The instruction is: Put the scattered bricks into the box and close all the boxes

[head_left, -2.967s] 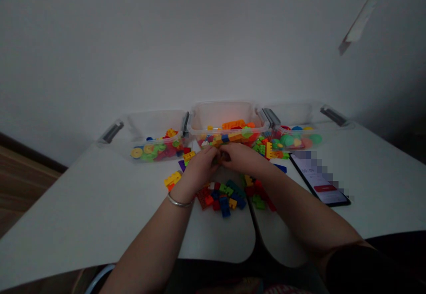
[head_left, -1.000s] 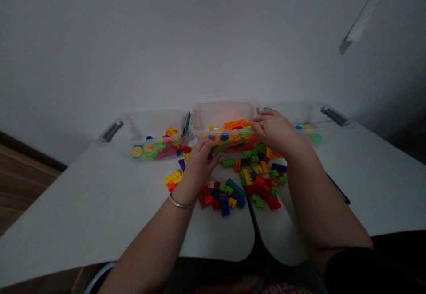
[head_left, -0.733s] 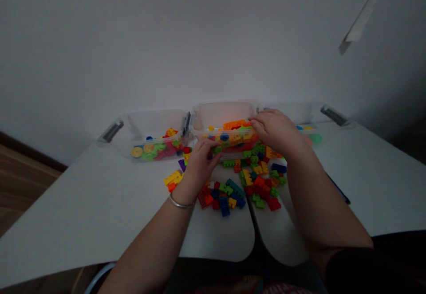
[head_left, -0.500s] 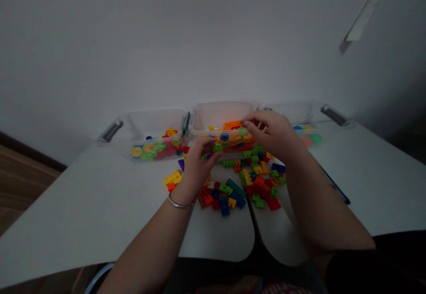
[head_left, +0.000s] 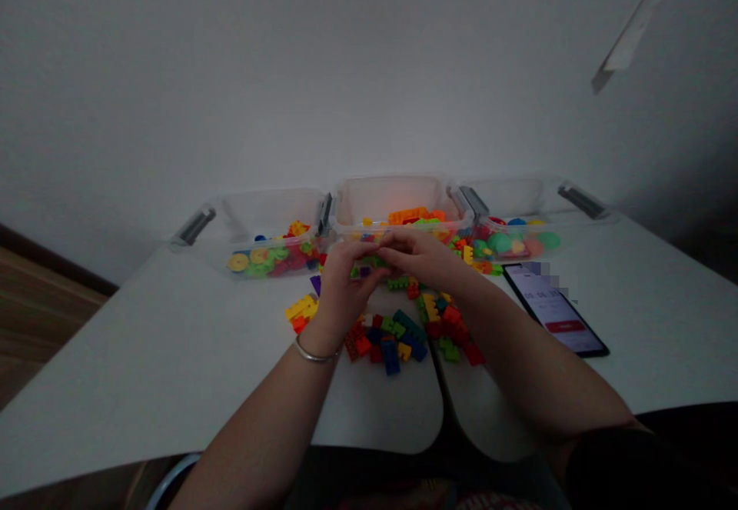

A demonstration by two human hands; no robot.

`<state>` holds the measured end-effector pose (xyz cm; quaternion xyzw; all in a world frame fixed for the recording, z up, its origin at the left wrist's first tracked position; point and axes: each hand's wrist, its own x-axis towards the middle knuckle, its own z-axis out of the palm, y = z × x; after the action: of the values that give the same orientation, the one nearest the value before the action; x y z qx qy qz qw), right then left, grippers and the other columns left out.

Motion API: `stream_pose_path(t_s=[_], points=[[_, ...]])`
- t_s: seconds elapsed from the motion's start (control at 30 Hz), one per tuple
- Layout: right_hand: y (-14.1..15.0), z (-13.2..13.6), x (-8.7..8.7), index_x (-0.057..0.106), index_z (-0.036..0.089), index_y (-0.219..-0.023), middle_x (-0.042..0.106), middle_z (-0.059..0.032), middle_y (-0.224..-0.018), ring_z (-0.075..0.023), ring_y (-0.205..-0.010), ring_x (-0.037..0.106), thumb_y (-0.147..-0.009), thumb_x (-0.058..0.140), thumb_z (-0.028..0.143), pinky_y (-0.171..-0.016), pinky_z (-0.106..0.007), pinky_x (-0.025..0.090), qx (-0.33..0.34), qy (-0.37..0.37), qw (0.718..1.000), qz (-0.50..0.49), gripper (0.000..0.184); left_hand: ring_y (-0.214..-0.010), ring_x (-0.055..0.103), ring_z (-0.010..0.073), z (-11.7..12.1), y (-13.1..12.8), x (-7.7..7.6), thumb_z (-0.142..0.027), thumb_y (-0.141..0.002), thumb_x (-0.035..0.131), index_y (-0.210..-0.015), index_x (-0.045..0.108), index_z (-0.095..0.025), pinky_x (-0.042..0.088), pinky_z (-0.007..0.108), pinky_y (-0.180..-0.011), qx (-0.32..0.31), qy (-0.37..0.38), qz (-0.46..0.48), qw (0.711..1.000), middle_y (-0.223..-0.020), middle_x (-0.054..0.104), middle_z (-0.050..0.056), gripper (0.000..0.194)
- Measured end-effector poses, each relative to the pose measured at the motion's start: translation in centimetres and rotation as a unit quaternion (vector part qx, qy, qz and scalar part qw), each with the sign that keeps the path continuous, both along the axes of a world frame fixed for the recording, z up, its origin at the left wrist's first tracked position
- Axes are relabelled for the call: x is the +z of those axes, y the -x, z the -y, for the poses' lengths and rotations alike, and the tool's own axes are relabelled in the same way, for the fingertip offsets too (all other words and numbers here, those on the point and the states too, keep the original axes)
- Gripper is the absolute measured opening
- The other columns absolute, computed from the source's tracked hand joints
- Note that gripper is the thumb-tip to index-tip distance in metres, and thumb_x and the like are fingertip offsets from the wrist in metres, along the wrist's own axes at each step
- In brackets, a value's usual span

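my left hand (head_left: pixel 344 283) and right hand (head_left: pixel 418 255) are closed together, gripping small plastic bricks (head_left: pixel 364 271) between them, above the loose pile (head_left: pixel 392 341). the clear bin (head_left: pixel 397 202) sits just beyond my hands, within easy reach.

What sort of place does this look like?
Probably a room at home or a children's activity room: clear plastic bins of toy building bricks sit on a round-cornered white desk, against a plain wall, above a wooden floor.
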<state>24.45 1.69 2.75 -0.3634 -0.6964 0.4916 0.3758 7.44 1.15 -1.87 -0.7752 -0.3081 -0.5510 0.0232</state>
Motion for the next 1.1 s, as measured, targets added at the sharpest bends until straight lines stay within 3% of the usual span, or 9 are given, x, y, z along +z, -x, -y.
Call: stream_pose_path(t_s=[0.17,0.3,0.4,0.5,0.67,0.83,0.93,1.1], points=[[-0.2,0.1,0.2,0.061,0.020,-0.082,0.064,0.0016,-0.071,-0.0111,-0.063,0.062,-0.083,0.062,0.030,-0.061,-0.025,0.051,-0.020,0.022,1.000,0.004,0.010,-0.090,0.061,0.0173,-0.1,-0.2,0.1,-0.031,-0.085,0.069,-0.110,0.056,-0.021,0.051,0.032,-0.078,-0.011,-0.006,-0.005,1.000,-0.099,0.065,0.004,0.030],[-1.6,0.6,1.4,0.064,0.019,-0.085,0.069,-0.0020,-0.081,-0.0141,-0.072,0.065,-0.079,0.065,0.030,-0.067,-0.028,0.052,-0.073,-0.084,0.993,0.034,0.012,-0.087,0.059,0.0161,-0.1,-0.3,0.0,-0.030,-0.085,0.068,-0.115,0.053,-0.020,0.051,0.030,-0.074,-0.015,0.024,0.002,1.000,-0.101,0.062,0.005,0.036],[-3.3,1.0,2.7,0.067,0.019,-0.085,0.069,-0.0020,-0.077,-0.0145,-0.068,0.063,-0.079,0.064,0.029,-0.064,-0.029,0.050,-0.157,-0.193,0.964,0.092,0.012,-0.087,0.059,0.0154,-0.1,-0.3,-0.2,-0.024,-0.087,0.065,-0.117,0.053,-0.020,0.052,0.030,-0.076,-0.024,0.032,-0.003,0.999,-0.100,0.061,0.004,0.032],[-4.8,1.0,3.5,0.068,0.019,-0.086,0.067,-0.0017,-0.074,-0.0139,-0.063,0.059,-0.078,0.065,0.028,-0.061,-0.029,0.049,-0.247,-0.250,0.928,0.122,0.013,-0.092,0.060,0.0164,-0.2,-0.3,-0.3,-0.018,-0.088,0.060,-0.112,0.056,-0.019,0.052,0.032,-0.080,-0.031,0.047,-0.034,0.998,-0.101,0.062,0.005,0.024],[-6.3,-0.1,3.2,0.069,0.021,-0.088,0.071,-0.0045,-0.088,-0.0169,-0.075,0.064,-0.078,0.064,0.022,-0.070,-0.033,0.052,-0.349,-0.329,0.868,0.126,0.011,-0.099,0.060,0.0183,-0.4,-0.3,-0.8,-0.016,-0.088,0.058,-0.105,0.062,-0.020,0.052,0.036,-0.088,-0.057,0.103,-0.093,0.989,-0.104,0.064,0.007,0.018],[-6.6,-1.3,2.4,0.071,0.022,-0.085,0.072,-0.0064,-0.097,-0.0218,-0.093,0.066,-0.080,0.059,0.019,-0.085,-0.038,0.052,-0.347,-0.384,0.836,0.182,0.014,-0.104,0.061,0.0209,-0.5,-0.5,-1.3,-0.014,-0.088,0.056,-0.111,0.063,-0.020,0.053,0.039,-0.091,-0.084,0.144,-0.204,0.965,-0.110,0.065,0.009,0.024],[-6.4,-1.7,2.1,0.073,0.022,-0.085,0.074,-0.0067,-0.095,-0.0225,-0.095,0.066,-0.081,0.058,0.019,-0.090,-0.039,0.050,-0.329,-0.366,0.840,0.230,0.015,-0.105,0.061,0.0216,-0.4,-0.7,-1.4,-0.016,-0.090,0.055,-0.114,0.063,-0.020,0.053,0.040,-0.092,-0.085,0.165,-0.263,0.947,-0.113,0.065,0.009,0.026],[-6.0,-1.8,1.7,0.075,0.021,-0.085,0.075,-0.0066,-0.094,-0.0225,-0.088,0.067,-0.085,0.054,0.026,-0.082,-0.038,0.050,-0.279,-0.301,0.855,0.318,0.021,-0.106,0.061,0.0221,-0.3,-0.8,-1.6,-0.017,-0.090,0.056,-0.116,0.064,-0.019,0.053,0.042,-0.093,-0.072,0.181,-0.297,0.935,-0.116,0.065,0.009,0.027]])
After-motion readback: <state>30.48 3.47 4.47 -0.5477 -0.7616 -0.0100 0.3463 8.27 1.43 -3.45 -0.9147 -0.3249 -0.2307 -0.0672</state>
